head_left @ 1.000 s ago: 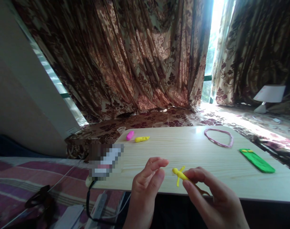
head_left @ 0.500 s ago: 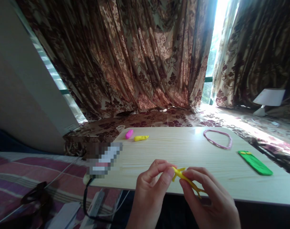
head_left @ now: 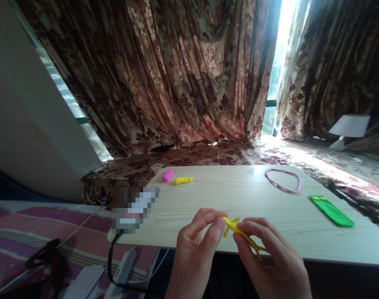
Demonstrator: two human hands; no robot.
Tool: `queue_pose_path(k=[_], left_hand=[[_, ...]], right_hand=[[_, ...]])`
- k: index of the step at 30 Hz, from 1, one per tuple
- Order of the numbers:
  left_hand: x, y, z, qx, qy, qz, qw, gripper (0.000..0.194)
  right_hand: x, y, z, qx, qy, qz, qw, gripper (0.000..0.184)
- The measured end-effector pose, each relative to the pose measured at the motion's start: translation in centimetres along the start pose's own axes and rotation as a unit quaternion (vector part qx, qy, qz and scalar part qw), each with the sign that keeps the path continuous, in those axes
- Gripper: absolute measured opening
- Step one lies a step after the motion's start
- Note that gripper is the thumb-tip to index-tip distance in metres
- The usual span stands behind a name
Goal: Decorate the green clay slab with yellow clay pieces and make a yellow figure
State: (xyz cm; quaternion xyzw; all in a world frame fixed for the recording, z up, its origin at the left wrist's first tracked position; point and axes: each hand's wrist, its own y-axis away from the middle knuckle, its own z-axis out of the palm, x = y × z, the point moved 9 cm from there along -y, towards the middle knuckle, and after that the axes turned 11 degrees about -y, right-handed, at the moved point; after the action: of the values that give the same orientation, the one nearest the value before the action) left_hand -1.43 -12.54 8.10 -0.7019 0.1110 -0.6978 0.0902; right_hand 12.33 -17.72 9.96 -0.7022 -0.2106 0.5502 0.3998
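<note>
Left hand [head_left: 198, 245] opposite right hand [head_left: 272, 251], both pinched around yellow figure [head_left: 232, 226]

bare left hand [head_left: 196, 247], bare right hand [head_left: 272, 251], dark clothing [head_left: 225, 276] show.

No readable text, brands, numbers or signs; pixelated patch [head_left: 136, 207] at left edge of table [head_left: 214, 195] illegible.

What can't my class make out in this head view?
1. Head view: the left end of the yellow figure, covered by the left hand.
2. Head view: details of the pixelated item, masked by coarse blocks.
3. Head view: the right end of the table, cut off by the picture's right edge.
</note>
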Motion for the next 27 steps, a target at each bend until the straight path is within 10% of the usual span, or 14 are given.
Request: queue_pose_path(k=[27], left_hand=[[-0.4,0.0,0.4,-0.011,0.022,0.008,1.000,0.015]], right_hand=[[0.9,0.0,0.0,0.009,-0.043,0.052,0.998,0.012]])
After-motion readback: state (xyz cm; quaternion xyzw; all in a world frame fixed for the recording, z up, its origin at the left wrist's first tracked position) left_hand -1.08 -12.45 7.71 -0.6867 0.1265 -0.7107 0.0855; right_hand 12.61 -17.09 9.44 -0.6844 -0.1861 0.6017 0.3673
